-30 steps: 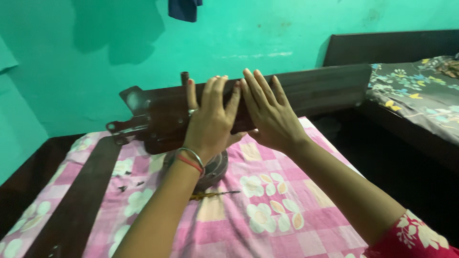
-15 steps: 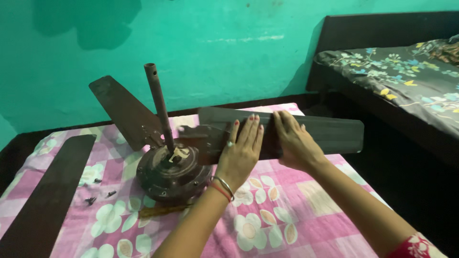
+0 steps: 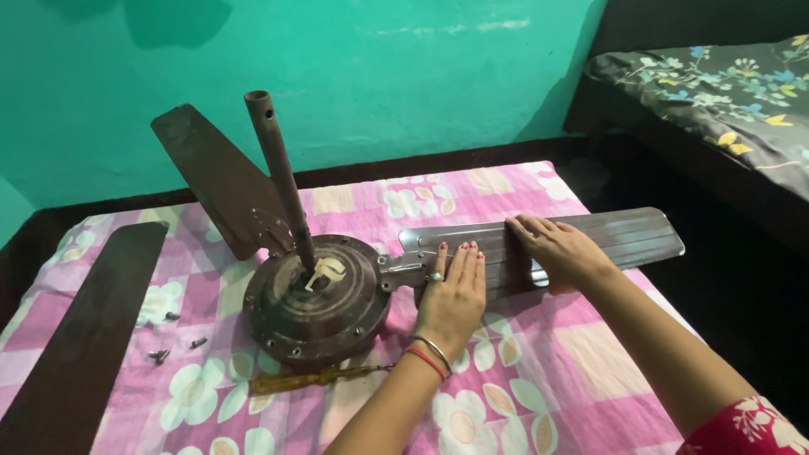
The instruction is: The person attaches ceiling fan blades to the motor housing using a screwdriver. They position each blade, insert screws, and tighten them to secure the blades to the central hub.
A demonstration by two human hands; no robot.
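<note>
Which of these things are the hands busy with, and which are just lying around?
In use:
- left hand and right hand, flat on the fan blade
- fan motor with its rod

Lying about:
- loose blade
- screws
- screwdriver
- bed

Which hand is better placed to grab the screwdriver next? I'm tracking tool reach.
Left, probably. The left hand lies flat on the fan blade beside the motor hub, nearer the screwdriver. The right hand rests further along the blade.
</note>
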